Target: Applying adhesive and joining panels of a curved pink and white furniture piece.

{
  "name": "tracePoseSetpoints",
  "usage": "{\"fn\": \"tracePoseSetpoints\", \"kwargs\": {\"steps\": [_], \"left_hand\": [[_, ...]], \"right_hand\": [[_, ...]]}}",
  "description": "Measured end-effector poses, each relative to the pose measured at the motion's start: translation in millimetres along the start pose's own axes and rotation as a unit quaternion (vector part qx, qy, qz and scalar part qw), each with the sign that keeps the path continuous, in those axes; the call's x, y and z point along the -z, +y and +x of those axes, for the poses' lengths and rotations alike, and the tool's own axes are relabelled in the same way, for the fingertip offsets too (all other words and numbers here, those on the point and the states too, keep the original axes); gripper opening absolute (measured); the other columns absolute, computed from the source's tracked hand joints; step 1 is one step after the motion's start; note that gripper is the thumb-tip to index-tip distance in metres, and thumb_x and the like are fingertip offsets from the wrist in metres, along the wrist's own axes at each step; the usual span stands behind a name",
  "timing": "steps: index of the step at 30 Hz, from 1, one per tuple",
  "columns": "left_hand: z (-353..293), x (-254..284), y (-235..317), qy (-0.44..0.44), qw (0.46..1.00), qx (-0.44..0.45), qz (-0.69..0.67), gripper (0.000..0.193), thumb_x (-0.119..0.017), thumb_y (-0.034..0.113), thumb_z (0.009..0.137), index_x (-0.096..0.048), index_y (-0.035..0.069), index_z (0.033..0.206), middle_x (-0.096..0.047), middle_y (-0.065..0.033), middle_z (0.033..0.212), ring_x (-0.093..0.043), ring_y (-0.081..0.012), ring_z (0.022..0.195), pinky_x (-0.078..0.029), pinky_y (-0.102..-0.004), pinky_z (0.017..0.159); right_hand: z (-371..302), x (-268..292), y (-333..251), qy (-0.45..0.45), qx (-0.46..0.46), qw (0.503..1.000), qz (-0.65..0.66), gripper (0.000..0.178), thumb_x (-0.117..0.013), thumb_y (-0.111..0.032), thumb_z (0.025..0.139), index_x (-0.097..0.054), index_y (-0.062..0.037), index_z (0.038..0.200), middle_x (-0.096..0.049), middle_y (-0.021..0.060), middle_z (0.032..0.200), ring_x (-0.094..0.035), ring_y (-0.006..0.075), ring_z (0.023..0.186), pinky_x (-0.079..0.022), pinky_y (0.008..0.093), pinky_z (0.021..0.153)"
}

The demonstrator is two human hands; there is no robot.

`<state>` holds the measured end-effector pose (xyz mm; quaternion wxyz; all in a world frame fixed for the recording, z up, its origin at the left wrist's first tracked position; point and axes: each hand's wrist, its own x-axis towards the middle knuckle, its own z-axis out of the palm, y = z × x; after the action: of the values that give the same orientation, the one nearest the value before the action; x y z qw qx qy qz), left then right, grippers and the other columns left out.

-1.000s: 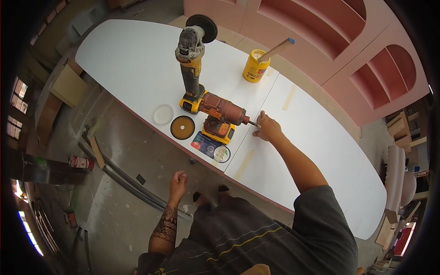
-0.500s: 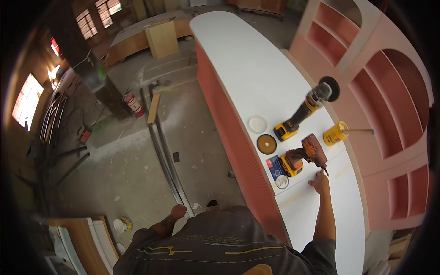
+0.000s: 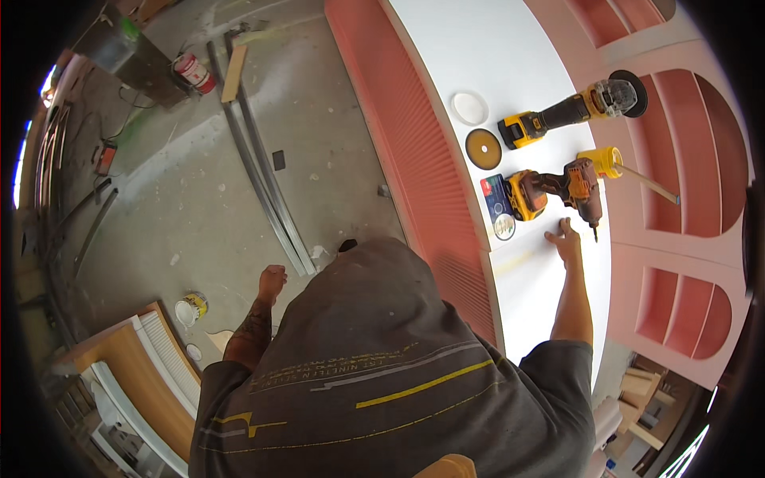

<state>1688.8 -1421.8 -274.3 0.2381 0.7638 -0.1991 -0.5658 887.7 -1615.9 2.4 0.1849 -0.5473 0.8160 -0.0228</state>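
My right hand is over the white countertop, thumb and fingers apart, holding nothing. Just beyond it lies a yellow and dark impact driver, its bit pointing toward me, close to my fingers but apart from them. A yellow and black angle grinder rests farther along the counter. Beside the tools are a brown abrasive disc, a white round lid, a blue and red packet and a small round disc. My left hand hangs above the floor at my side, fingers curled in, with nothing visible in them.
A yellow tub with a stick stands near the counter's far right edge. Pink arched shelving runs along the right. Metal tubes, a red and white bucket and an open paint can are on the concrete floor.
My view has tipped down and turned, bringing more of my shirt into sight. My right hand stays beside the driver, its fingers more spread. My left arm still hangs at my side.
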Motion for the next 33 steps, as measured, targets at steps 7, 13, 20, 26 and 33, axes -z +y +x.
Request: {"fn": "tracePoseSetpoints", "kwargs": {"steps": [7, 13, 20, 26, 33], "left_hand": [[2, -25, 52, -0.108, 0.988, -0.048, 0.098, 0.028, -0.062, 0.024, 0.099, -0.068, -0.002, 0.110, -0.070, -0.0075, 0.085, -0.066, -0.0159, 0.075, -0.055, -0.0317, 0.070], [56, -16, 137, -0.098, 0.988, -0.038, 0.116, 0.029, -0.061, 0.023, 0.100, -0.068, -0.002, 0.112, -0.070, -0.0078, 0.088, -0.066, -0.0156, 0.077, -0.054, -0.0303, 0.073], [112, 0, 260, -0.069, 0.986, -0.046, 0.145, 0.027, -0.056, 0.018, 0.101, -0.068, -0.004, 0.112, -0.072, -0.0099, 0.090, -0.066, -0.0163, 0.076, -0.054, -0.0292, 0.071], [155, -13, 389, -0.122, 0.951, -0.104, 0.264, 0.029, -0.057, 0.020, 0.100, -0.069, -0.002, 0.114, -0.071, -0.0088, 0.092, -0.067, -0.0168, 0.083, -0.055, -0.0309, 0.077], [212, -4, 477, -0.107, 0.964, -0.144, 0.194, 0.031, -0.054, 0.021, 0.103, -0.067, -0.002, 0.119, -0.070, -0.0068, 0.094, -0.067, -0.0175, 0.087, -0.054, -0.0313, 0.079]], "right_hand": [[-11, -15, -17, 0.047, -0.076, 0.995, 0.037, 0.068, -0.068, -0.021, 0.095, -0.045, 0.0057, 0.154, -0.040, 0.0174, 0.166, -0.054, 0.0291, 0.142, -0.041, 0.0337, 0.116], [-16, -52, -21, 0.210, -0.061, 0.976, 0.014, 0.046, -0.051, -0.019, 0.105, -0.058, 0.0069, 0.142, -0.057, 0.0259, 0.148, -0.059, 0.0417, 0.131, -0.045, 0.0424, 0.112], [-13, -106, -22, 0.330, -0.193, 0.921, 0.068, 0.032, -0.053, -0.021, 0.096, -0.073, 0.0031, 0.103, -0.071, 0.0299, 0.106, -0.066, 0.0504, 0.099, -0.051, 0.0575, 0.085], [-32, -130, 8, 0.376, -0.085, 0.922, -0.028, 0.040, -0.061, -0.020, 0.098, -0.063, -0.0023, 0.134, -0.067, 0.0182, 0.136, -0.059, 0.0380, 0.130, -0.043, 0.0486, 0.111], [-9, -107, -9, 0.336, -0.041, 0.934, -0.117, 0.056, -0.062, -0.013, 0.099, -0.049, 0.0000, 0.152, -0.054, 0.0211, 0.152, -0.047, 0.0405, 0.145, -0.035, 0.0495, 0.121]]}}
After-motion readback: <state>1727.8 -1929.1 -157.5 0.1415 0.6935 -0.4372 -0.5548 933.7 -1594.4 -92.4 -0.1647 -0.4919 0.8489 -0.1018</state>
